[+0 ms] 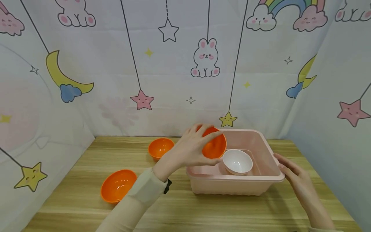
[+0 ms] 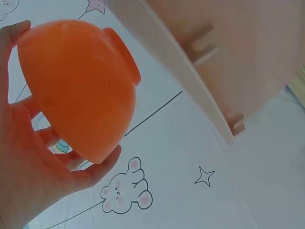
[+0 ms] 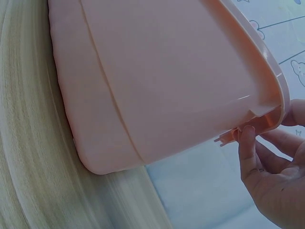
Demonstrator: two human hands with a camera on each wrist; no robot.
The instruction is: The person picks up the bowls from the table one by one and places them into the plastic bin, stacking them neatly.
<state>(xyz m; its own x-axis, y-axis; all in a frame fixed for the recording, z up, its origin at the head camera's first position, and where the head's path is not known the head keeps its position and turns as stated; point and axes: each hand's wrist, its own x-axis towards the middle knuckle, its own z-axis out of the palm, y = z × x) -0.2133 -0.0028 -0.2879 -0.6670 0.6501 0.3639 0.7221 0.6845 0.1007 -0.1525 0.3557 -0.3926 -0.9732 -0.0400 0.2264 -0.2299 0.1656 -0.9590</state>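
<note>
We hold an orange bowl (image 1: 215, 146) in our left hand (image 1: 192, 146), with fingers and thumb gripping its rim. It is tipped on its side, up over the left part of the pink tub (image 1: 229, 187). With our right hand (image 1: 298, 176) we pinch the rim at the tub's right end. A white bowl (image 1: 238, 162) sits inside. Left of the tub, a back bowl (image 1: 160, 147) and a front bowl (image 1: 118, 186), both orange, stand on the table (image 1: 226, 212). Our left arm hides a bit of each.
</note>
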